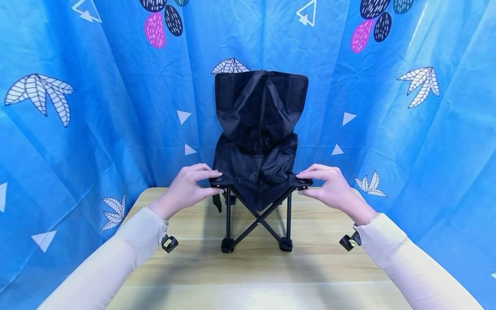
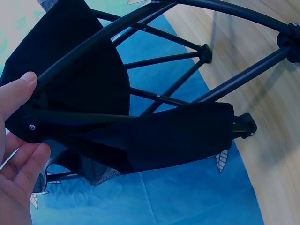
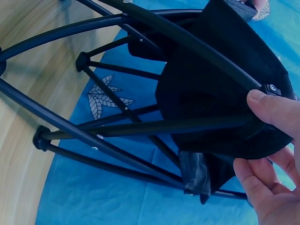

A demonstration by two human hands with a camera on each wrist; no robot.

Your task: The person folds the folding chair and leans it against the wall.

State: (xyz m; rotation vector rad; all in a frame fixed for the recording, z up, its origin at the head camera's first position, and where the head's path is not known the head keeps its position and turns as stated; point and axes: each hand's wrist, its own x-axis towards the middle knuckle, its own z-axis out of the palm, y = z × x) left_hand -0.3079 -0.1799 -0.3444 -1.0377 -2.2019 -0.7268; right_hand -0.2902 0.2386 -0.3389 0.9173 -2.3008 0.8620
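A black folding camp chair (image 1: 257, 159) stands unfolded and upright, its front toward me. Its fabric seat sags and creases, and the front legs cross in an X beneath it. At the seat's front left corner my left hand (image 1: 190, 186) pinches the fabric and frame joint, fingers above and thumb below. My right hand (image 1: 329, 188) grips the front right corner the same way. Up close in the left wrist view, the thumb and fingertips press on both sides of the corner. The right wrist view shows the seat's underside and the crossed dark tubes (image 3: 93, 119).
The chair's feet rest on a light wooden table (image 1: 186, 262). Behind and on both sides hangs a blue curtain (image 1: 263, 43) with leaf and triangle prints, close to the chair's back. A black strap (image 1: 217, 203) dangles below the left corner.
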